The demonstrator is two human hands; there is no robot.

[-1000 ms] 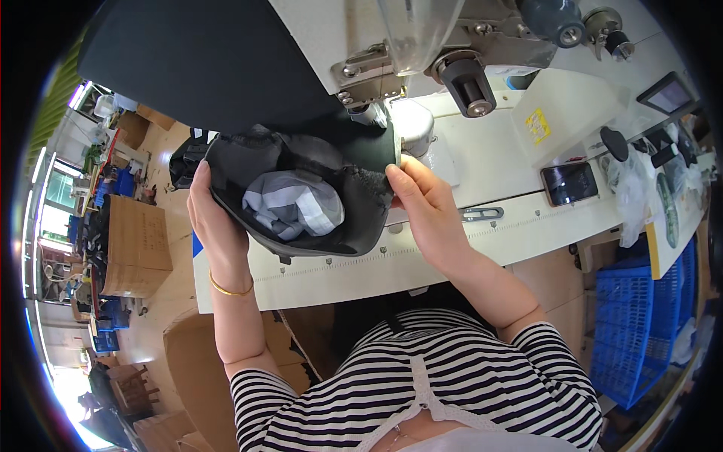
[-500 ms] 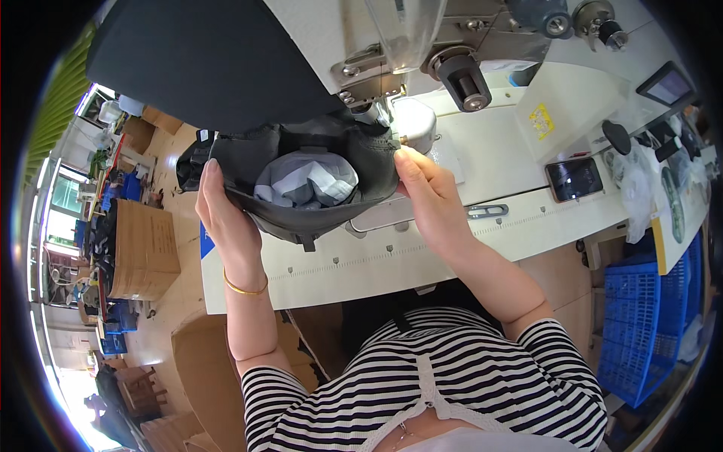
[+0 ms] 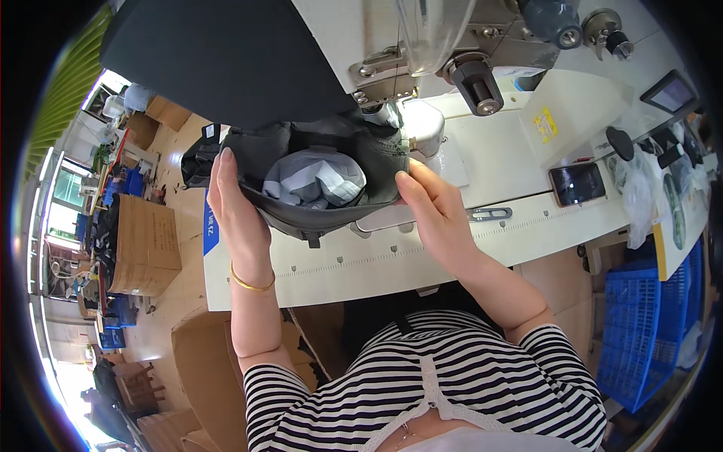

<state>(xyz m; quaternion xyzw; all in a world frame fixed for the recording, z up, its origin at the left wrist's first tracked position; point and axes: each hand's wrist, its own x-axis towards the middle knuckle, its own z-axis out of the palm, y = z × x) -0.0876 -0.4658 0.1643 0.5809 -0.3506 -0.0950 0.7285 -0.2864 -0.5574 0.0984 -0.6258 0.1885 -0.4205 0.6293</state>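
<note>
"What do the fingers have?"

"From my end, the right hand (image 3: pixel 437 209) has thumb and forefinger pinched on the right rim of an open black bag (image 3: pixel 320 220). The left hand (image 3: pixel 242 215) lies along the bag's left side, its fingers nearly straight and close together. I can't see that thumb, so I can't tell whether it grips."

"And inside the bag?"

"I see a bunched grey-and-white cloth (image 3: pixel 320 181), well below the rim."

"Where does the bag sit?"

"Over the left part of the tabletop (image 3: pixel 331 280), back from its near edge. Its far right rim reaches the metal foot area of a sewing machine (image 3: pixel 335 34); I can't make out whether a needle touches it. A large black panel (image 3: pixel 218 64) stands behind."

"Farther out?"

"Right of the right hand, I have a slotted metal piece (image 3: pixel 491 215) lying near the tabletop's near edge. A dark phone (image 3: pixel 578 184) lies toward the right end. Beyond that end, blue baskets (image 3: pixel 631 331) stand low down. Off the left edge, I see a cardboard box (image 3: pixel 147 245) on the floor (image 3: pixel 181 290)."
</note>
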